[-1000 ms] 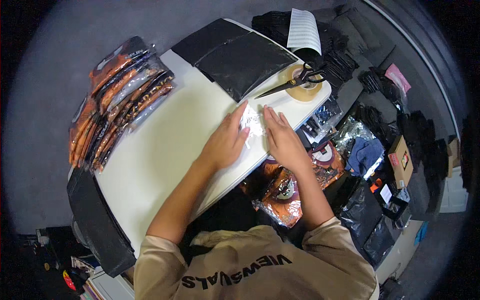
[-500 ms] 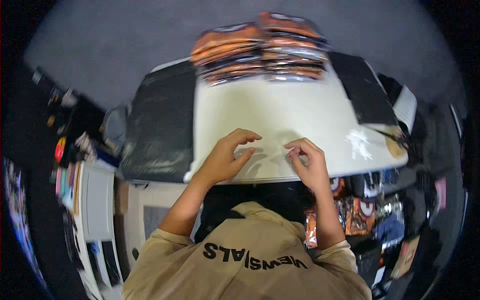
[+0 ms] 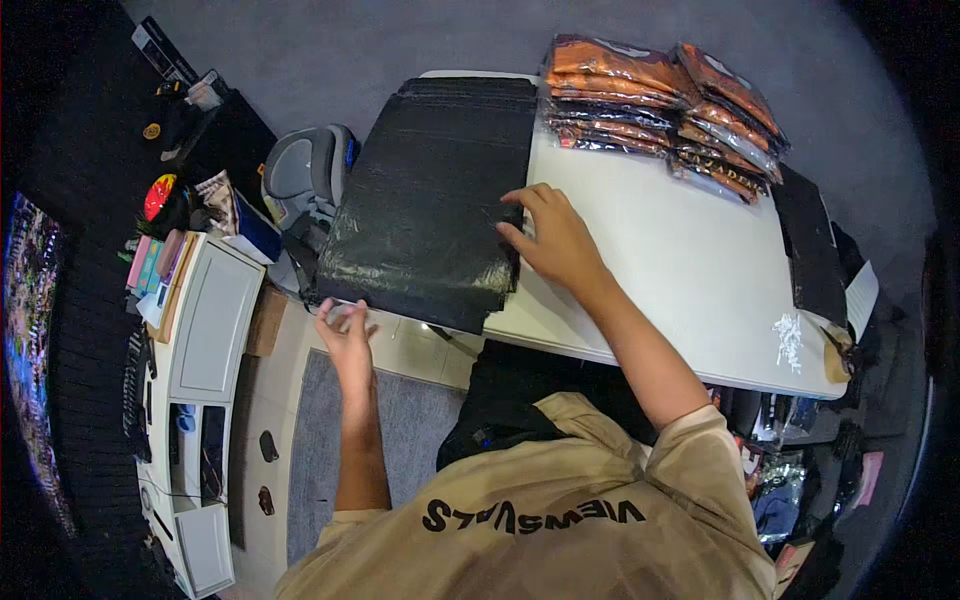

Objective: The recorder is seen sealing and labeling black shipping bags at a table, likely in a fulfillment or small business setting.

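Far left: white cabinet, standing on the floor apart from the table. Next to it, beyond its upper end: grey chair, just beside the table's left end.

Left hand: positioned at the near left corner of the black stack. Fingers part-curled and separated. Whether the fingertips grip the edge or only meet it cannot be told. From this hand, the black stack lies ahead and to the right.

Black stack: flat plastic sheets, laid over the left end of the table. Long axis runs away from the person, leaning slightly right at the far end. The near edge reaches the table's near side.

Right hand: at the right long edge of the black stack, roughly midway along it. Thumb and forefinger spread well apart, tips over the black surface; nothing held. Contact with the sheets cannot be confirmed. From this hand, the black stack lies to the left. Both hands are close to it: left at the corner, right at the side.

Table: white top, bare beside the right hand. Orange packs: two piles at the far edge. Black sheet: right end. Tape roll: near right corner.
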The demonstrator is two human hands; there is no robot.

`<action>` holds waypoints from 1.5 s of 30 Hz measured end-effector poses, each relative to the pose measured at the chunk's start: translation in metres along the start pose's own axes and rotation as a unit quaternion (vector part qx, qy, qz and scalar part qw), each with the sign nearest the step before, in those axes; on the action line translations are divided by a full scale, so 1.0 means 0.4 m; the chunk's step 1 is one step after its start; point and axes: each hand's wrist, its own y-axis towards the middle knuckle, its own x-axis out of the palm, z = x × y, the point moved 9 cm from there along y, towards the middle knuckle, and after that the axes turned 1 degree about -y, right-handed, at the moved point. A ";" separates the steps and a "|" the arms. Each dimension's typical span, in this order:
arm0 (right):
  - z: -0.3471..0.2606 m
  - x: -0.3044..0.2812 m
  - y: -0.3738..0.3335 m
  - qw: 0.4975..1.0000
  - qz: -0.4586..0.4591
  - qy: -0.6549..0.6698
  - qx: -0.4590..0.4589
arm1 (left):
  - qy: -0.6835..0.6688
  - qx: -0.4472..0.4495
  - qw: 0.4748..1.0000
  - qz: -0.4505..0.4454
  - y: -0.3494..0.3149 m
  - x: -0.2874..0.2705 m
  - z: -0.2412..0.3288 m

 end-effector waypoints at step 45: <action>0.249 0.017 0.138 0.969 0.052 0.067 0.233 | 0.312 0.222 0.923 -0.046 0.315 0.176 0.268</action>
